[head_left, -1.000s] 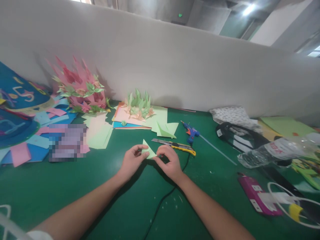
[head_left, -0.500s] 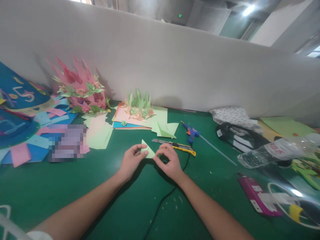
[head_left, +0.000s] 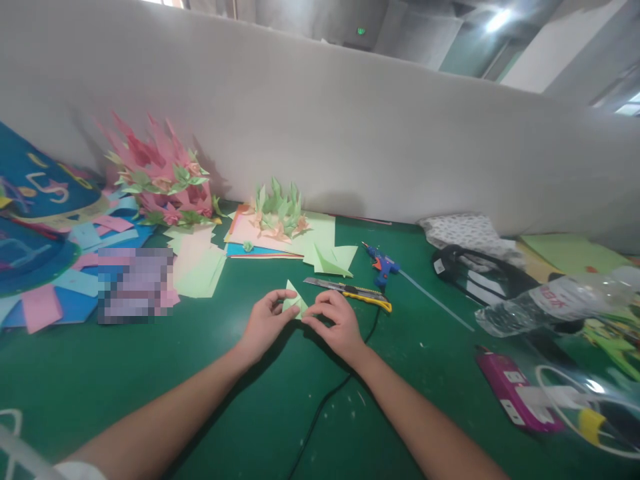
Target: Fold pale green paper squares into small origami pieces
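Between my two hands is a small light-green piece of folded paper (head_left: 293,297), roughly triangular with one point upward. My left hand (head_left: 265,325) pinches its left side between thumb and fingers. At the paper's lower right corner, my right hand (head_left: 337,325) closes thumb and fingertips on the edge. Just behind my right hand lies a yellow utility knife (head_left: 367,295), its blade end pointing left. Beyond it rests a blue glue gun (head_left: 384,265) with a long glue stick sticking out. A folded green paper (head_left: 330,259) sits on sheets behind the hands.
A green paper crown (head_left: 279,207) stands on coloured sheets, with a pink crown (head_left: 163,177) to its left. Blue cone hats (head_left: 45,180) fill the far left. At right are a water bottle (head_left: 550,303) and a magenta power strip (head_left: 515,393). A black cord (head_left: 320,407) crosses the table.
My right hand has moved slightly left, bringing the paper's right corner inward, so the paper looks narrower. My left hand keeps its hold almost unmoved.
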`<action>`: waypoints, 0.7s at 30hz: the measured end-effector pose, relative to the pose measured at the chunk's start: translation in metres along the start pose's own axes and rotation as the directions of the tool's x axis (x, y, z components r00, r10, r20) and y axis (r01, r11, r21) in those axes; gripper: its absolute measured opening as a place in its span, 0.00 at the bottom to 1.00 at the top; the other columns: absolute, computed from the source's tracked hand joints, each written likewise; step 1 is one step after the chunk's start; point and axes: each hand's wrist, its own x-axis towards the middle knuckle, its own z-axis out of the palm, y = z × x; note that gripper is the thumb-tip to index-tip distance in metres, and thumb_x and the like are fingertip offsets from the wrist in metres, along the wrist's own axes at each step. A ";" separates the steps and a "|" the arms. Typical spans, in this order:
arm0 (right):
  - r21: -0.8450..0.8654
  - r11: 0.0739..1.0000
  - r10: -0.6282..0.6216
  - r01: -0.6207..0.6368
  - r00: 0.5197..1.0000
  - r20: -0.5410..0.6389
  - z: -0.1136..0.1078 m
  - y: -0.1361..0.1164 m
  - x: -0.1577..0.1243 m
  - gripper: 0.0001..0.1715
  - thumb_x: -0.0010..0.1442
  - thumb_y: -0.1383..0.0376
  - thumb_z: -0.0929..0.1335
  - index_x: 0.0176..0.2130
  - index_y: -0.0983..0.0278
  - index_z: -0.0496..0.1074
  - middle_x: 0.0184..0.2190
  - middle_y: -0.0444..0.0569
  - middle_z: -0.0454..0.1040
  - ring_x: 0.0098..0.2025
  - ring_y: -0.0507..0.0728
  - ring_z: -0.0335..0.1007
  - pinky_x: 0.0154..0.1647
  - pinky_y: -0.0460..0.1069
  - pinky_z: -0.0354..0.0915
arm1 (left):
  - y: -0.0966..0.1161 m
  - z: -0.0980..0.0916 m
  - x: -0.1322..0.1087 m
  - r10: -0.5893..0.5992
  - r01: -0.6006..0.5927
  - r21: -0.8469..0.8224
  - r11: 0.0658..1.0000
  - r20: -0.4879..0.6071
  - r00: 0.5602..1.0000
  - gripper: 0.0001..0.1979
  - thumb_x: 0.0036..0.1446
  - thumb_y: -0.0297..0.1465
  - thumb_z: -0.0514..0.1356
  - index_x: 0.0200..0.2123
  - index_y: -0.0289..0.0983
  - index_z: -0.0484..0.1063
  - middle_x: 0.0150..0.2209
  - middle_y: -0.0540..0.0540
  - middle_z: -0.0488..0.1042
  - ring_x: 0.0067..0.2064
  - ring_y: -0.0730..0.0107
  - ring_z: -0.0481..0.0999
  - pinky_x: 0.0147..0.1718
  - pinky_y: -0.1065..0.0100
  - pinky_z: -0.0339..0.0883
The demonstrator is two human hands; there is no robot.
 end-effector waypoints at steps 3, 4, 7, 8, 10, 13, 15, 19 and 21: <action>0.002 1.000 0.002 -0.002 1.000 -0.007 0.001 0.001 0.000 0.05 0.53 0.62 0.68 0.27 0.60 0.73 0.27 0.45 0.65 0.32 0.54 0.63 0.35 0.50 0.60 | 0.001 0.001 -0.001 0.028 -0.031 0.102 0.994 0.027 0.999 0.18 0.43 0.32 0.62 0.40 0.33 0.67 0.31 0.48 0.72 0.28 0.75 0.68 0.28 0.72 0.63; 0.005 1.000 0.003 -0.003 1.000 -0.009 0.001 0.001 0.000 0.05 0.53 0.62 0.68 0.27 0.61 0.73 0.26 0.45 0.66 0.32 0.54 0.63 0.34 0.50 0.60 | 0.001 0.002 -0.001 0.035 -0.040 0.140 0.989 0.033 0.999 0.18 0.44 0.31 0.62 0.40 0.33 0.67 0.31 0.47 0.71 0.28 0.75 0.68 0.28 0.73 0.63; 0.020 1.000 0.005 -0.005 1.000 -0.010 0.002 0.002 -0.001 0.06 0.52 0.62 0.69 0.27 0.61 0.72 0.26 0.45 0.66 0.31 0.54 0.63 0.33 0.50 0.60 | 0.003 0.003 -0.002 0.067 -0.076 0.206 0.975 0.050 0.996 0.18 0.44 0.31 0.61 0.40 0.33 0.67 0.34 0.45 0.72 0.29 0.74 0.68 0.27 0.73 0.62; 0.026 1.000 0.007 -0.007 1.000 -0.011 0.002 0.003 -0.001 0.06 0.53 0.62 0.68 0.27 0.61 0.72 0.25 0.45 0.66 0.30 0.54 0.63 0.33 0.50 0.60 | 0.003 0.003 -0.002 0.084 -0.094 0.213 0.972 0.058 0.995 0.18 0.44 0.31 0.61 0.40 0.33 0.67 0.35 0.45 0.72 0.30 0.73 0.69 0.27 0.73 0.63; 0.034 0.999 0.017 -0.016 1.000 -0.012 0.003 0.003 -0.001 0.06 0.53 0.62 0.68 0.27 0.61 0.72 0.25 0.45 0.66 0.30 0.54 0.63 0.33 0.50 0.60 | 0.003 0.004 -0.003 0.114 -0.128 0.220 0.967 0.075 0.991 0.17 0.45 0.31 0.61 0.40 0.33 0.67 0.37 0.44 0.72 0.32 0.71 0.70 0.27 0.72 0.64; 0.039 0.998 0.048 -0.048 0.999 -0.001 0.003 0.003 0.000 0.07 0.53 0.62 0.68 0.26 0.62 0.72 0.25 0.45 0.66 0.31 0.53 0.63 0.33 0.50 0.60 | 0.002 0.005 -0.004 0.129 -0.152 0.230 0.961 0.110 0.985 0.17 0.45 0.32 0.60 0.40 0.33 0.66 0.39 0.43 0.71 0.33 0.71 0.70 0.27 0.72 0.64; 0.044 0.997 0.063 -0.064 0.998 0.012 0.003 0.003 0.000 0.07 0.54 0.63 0.68 0.26 0.62 0.72 0.25 0.45 0.66 0.31 0.53 0.63 0.34 0.49 0.60 | 0.002 0.005 -0.004 0.133 -0.159 0.239 0.958 0.122 0.984 0.17 0.45 0.32 0.60 0.41 0.33 0.66 0.40 0.42 0.70 0.33 0.72 0.70 0.26 0.73 0.64; 0.049 0.996 0.067 -0.068 0.997 0.025 0.002 0.003 0.000 0.07 0.55 0.64 0.67 0.27 0.62 0.72 0.25 0.45 0.66 0.31 0.53 0.63 0.34 0.50 0.60 | 0.002 0.006 -0.004 0.149 -0.174 0.256 0.951 0.115 0.982 0.17 0.45 0.30 0.60 0.40 0.33 0.67 0.40 0.42 0.69 0.32 0.73 0.69 0.27 0.72 0.65; 0.050 0.996 0.066 -0.067 0.997 0.034 0.002 0.003 0.000 0.07 0.55 0.64 0.67 0.27 0.62 0.72 0.26 0.45 0.66 0.32 0.54 0.63 0.35 0.50 0.60 | 0.002 0.006 -0.004 0.147 -0.172 0.243 0.954 0.117 0.982 0.17 0.45 0.30 0.60 0.40 0.33 0.67 0.39 0.43 0.69 0.32 0.72 0.69 0.28 0.72 0.65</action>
